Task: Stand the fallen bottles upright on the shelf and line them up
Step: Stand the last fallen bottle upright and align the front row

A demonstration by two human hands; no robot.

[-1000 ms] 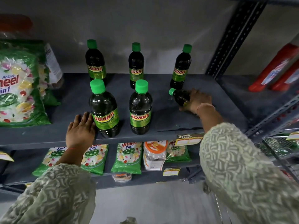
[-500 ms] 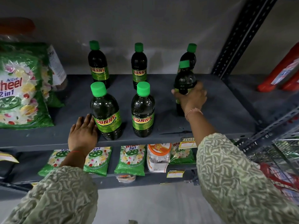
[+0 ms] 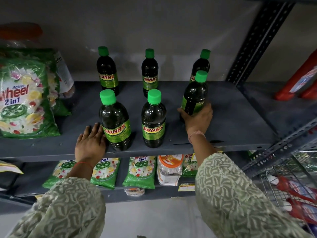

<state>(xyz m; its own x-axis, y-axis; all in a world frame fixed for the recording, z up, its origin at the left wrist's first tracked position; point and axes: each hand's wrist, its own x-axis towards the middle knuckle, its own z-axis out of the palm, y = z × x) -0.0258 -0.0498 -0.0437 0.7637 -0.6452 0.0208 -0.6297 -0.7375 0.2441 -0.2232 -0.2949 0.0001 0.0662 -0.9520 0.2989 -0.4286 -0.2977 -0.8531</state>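
Broadly, the grey shelf [image 3: 240, 121] carries six green-capped bottles in two rows of three, with bare board to the right of them up to the slotted upright [image 3: 257, 42] and a detergent bag [image 3: 25, 100] filling the left end. At the right of the front row, the right hand [image 3: 197, 117] has its grip closed around the lower body of an upright bottle [image 3: 194, 95]. Lying flat at the front lip, the left hand [image 3: 91, 143] has its grip open and fingers touching the front-left bottle [image 3: 116, 124].

Probably a shop: stocked steel shelf [image 3: 240, 117], price tag [image 3: 186, 187], wire basket [image 3: 277, 189]
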